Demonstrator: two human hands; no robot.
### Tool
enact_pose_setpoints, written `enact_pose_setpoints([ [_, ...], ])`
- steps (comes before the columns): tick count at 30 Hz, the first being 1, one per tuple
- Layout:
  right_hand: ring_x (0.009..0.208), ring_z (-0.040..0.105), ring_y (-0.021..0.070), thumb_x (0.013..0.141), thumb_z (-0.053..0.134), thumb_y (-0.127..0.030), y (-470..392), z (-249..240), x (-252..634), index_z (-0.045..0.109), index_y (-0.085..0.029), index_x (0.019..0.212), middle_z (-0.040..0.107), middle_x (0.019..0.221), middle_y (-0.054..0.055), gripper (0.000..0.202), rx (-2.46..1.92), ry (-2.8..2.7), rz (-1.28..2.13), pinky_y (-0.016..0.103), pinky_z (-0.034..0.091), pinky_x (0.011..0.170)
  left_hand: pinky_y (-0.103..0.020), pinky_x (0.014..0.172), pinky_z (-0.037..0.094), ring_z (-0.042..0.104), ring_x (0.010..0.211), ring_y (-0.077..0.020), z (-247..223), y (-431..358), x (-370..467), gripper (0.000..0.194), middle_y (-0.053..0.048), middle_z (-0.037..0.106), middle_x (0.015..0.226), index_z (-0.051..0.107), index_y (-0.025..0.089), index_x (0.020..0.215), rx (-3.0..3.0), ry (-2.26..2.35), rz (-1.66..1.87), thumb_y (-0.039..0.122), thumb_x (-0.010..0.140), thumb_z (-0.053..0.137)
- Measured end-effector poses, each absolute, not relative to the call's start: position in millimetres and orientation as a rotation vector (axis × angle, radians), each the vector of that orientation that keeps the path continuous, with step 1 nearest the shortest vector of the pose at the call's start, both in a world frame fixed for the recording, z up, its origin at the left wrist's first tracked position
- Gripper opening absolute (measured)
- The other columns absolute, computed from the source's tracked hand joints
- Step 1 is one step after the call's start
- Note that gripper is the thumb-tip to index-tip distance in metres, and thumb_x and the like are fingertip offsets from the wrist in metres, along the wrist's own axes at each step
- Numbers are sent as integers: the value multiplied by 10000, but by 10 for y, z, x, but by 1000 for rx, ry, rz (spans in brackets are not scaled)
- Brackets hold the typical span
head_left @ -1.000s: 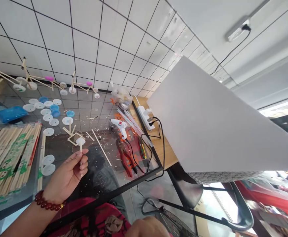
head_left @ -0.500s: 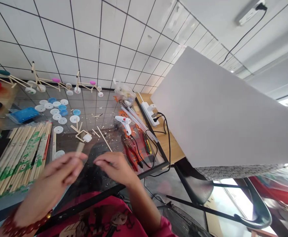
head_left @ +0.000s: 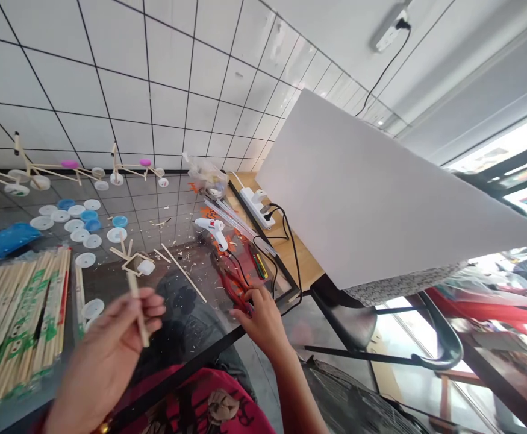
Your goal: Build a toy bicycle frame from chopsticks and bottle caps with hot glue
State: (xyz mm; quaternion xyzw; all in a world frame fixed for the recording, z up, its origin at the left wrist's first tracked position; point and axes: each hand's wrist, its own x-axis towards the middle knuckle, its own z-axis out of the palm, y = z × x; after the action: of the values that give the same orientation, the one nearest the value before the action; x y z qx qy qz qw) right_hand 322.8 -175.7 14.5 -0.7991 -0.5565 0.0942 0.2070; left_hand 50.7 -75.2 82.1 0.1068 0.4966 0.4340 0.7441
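Note:
My left hand [head_left: 109,346] pinches a short flat wooden stick [head_left: 134,286] between thumb and fingers, above the near side of the glass table. My right hand [head_left: 263,319] is closed over the handles of red-handled pliers [head_left: 230,284], which lie near the table's right edge. Just beyond the stick stands a small frame of joined sticks [head_left: 130,263] with a white block-like piece [head_left: 146,267] on it. A long thin stick [head_left: 184,272] lies between the hands. Beyond the pliers are a white glue gun [head_left: 213,228] and a yellow-green cutter [head_left: 259,266].
Packed chopsticks [head_left: 23,319] lie at the left, beside a blue packet [head_left: 8,240]. White and blue bottle caps [head_left: 77,211] are spread behind. Stick models [head_left: 114,163] line the tiled wall. A power strip [head_left: 256,208] with black cords and a large white board [head_left: 380,205] stand right.
My right hand has moved right and down onto the pliers. The stick in my left hand has turned more upright. The view has shifted to the right.

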Motion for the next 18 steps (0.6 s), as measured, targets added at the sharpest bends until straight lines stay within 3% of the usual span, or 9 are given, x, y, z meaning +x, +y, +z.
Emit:
enact_pose_setpoints([
  [3, 1033, 608, 280, 836, 737, -342, -1662, 155, 3130, 623, -193, 987, 627, 1115, 108, 241, -2374, -1650, 280, 407, 475, 898, -330, 710, 644, 740, 772, -201, 650, -644, 799, 147, -95, 764, 880, 737, 131, 873, 251, 1028, 799, 35, 791, 663],
  [8, 1008, 617, 281, 913, 644, -323, -1526, 194, 3136, 673, -187, 1049, 615, 1132, 143, 194, -2505, -1764, 261, 365, 467, 833, -250, 515, 596, 691, 563, -147, 438, -536, 817, 186, -88, 762, 792, 730, 137, 1007, 348, 929, 737, 74, 859, 637],
  [11, 840, 622, 216, 913, 612, -283, -1406, 185, 3203, 701, -171, 903, 620, 1050, 132, 143, -2515, -1780, 329, 314, 442, 734, -257, 560, 611, 708, 596, -153, 359, -512, 770, 172, -94, 765, 786, 725, 128, 1020, 367, 912, 751, 95, 876, 639],
  [13, 725, 573, 168, 926, 558, -291, -1372, 171, 3256, 661, -164, 745, 608, 888, 84, 243, -2404, -1706, 439, 289, 409, 684, -285, 655, 634, 739, 690, -174, 326, -508, 753, 150, -108, 772, 820, 729, 116, 991, 375, 907, 780, 84, 870, 646],
  [16, 637, 461, 147, 914, 544, -458, -1493, 137, 3249, 544, -189, 623, 482, 650, -5, 396, -2046, -1414, 733, 275, 359, 630, -309, 720, 638, 753, 769, -195, 298, -509, 737, 129, -122, 775, 861, 735, 106, 964, 394, 893, 798, 82, 867, 653],
  [18, 623, 423, 142, 821, 639, -595, -1669, 113, 3140, 548, -198, 670, 466, 642, -22, 435, -1735, -1133, 994, 271, 340, 607, -301, 680, 635, 750, 742, -194, 278, -513, 730, 135, -118, 775, 861, 737, 112, 978, 419, 885, 776, 97, 870, 658],
])
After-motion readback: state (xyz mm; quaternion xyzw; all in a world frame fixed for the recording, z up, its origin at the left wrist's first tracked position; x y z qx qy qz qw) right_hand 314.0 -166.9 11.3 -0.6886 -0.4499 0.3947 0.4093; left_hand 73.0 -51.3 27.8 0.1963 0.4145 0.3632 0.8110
